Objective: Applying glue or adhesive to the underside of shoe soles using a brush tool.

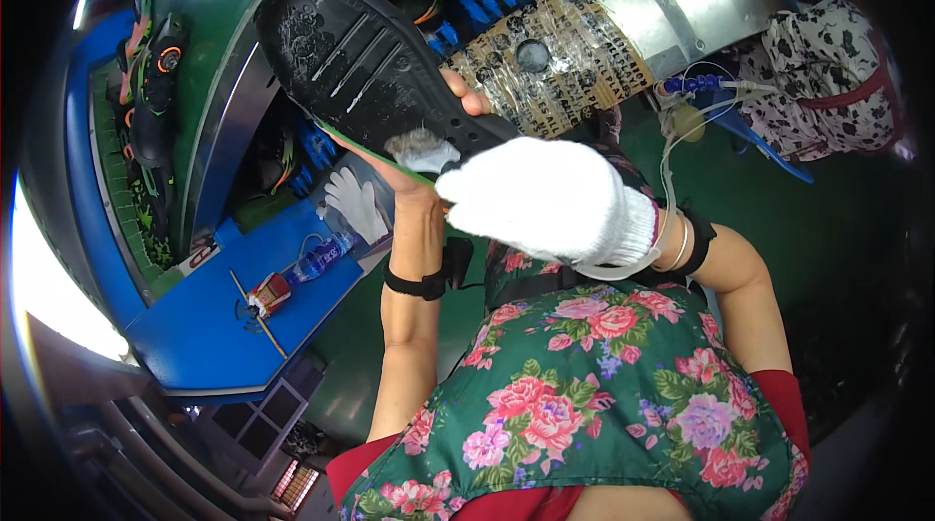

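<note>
My bare left hand (401, 175) grips a black shoe sole (370, 68) from below, its fingertips showing over the far edge. The sole is tilted with its grooved, holed face toward me, and a thin green edge runs along its near side. In a white knitted glove, my right hand (545, 198) is closed just over the sole's narrow middle. A small brush (417, 143) with pale greyish bristles sticks out from the gloved fingers and touches the sole. Most of its handle is hidden by the glove.
On the blue side table (195, 326) at left lie a white glove (355, 204), a clear blue bottle (321, 256) and a small red container (268, 295) with a stick. Shoes (156, 112) stand on the green conveyor. Ahead is a taped cardboard sheet (545, 58); a patterned bag (828, 83) hangs right.
</note>
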`<state>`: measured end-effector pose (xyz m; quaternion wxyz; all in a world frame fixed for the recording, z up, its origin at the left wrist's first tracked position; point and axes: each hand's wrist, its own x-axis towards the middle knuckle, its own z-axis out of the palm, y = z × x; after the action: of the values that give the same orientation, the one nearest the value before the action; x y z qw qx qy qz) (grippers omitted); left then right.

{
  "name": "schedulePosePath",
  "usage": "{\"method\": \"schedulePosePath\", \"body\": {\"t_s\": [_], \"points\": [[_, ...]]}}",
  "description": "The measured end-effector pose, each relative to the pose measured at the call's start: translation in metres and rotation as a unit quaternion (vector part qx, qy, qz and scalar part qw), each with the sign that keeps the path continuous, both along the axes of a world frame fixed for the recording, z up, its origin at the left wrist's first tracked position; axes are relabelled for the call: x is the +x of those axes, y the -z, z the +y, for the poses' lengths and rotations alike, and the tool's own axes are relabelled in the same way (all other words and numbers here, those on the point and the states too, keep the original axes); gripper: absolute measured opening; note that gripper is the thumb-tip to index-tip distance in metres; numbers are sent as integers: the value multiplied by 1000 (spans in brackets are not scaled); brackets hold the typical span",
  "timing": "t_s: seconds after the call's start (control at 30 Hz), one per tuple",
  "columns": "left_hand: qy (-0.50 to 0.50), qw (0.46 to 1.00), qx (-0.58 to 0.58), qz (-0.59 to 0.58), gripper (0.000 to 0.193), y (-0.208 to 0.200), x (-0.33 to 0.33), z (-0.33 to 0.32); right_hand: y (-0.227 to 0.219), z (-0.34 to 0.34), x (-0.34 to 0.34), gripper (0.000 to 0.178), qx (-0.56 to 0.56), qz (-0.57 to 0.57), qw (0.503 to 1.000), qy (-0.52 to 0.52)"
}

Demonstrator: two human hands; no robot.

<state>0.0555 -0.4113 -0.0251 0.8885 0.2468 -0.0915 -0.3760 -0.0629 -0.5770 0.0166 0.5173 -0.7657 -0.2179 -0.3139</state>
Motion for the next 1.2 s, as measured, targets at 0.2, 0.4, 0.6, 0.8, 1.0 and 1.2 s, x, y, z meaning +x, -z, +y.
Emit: {"method": "schedulePosePath", "body": {"t_s": [0.2,0.4,0.6,0.8,1.0,1.2], "points": [[-15,999,-32,-29,121,-6,8,1,1,-1,-3,30,76,49,996,-8],[-1,999,-49,0,123,-12,16,1,-1,-3,-6,24,91,57,994,-26],[-31,995,32,-87,105,-24,17,-1,1,-3,-10,28,44,46,998,-1],[13,993,-47,-108,121,-22,25,-4,4,-8,-9,25,169,101,980,-35],[1,996,-52,-70,123,-21,26,-2,5,-5,-18,24,89,84,992,-32],[-1,993,-56,-102,121,-23,32,-4,4,-12,-21,24,131,129,982,-30]]}}
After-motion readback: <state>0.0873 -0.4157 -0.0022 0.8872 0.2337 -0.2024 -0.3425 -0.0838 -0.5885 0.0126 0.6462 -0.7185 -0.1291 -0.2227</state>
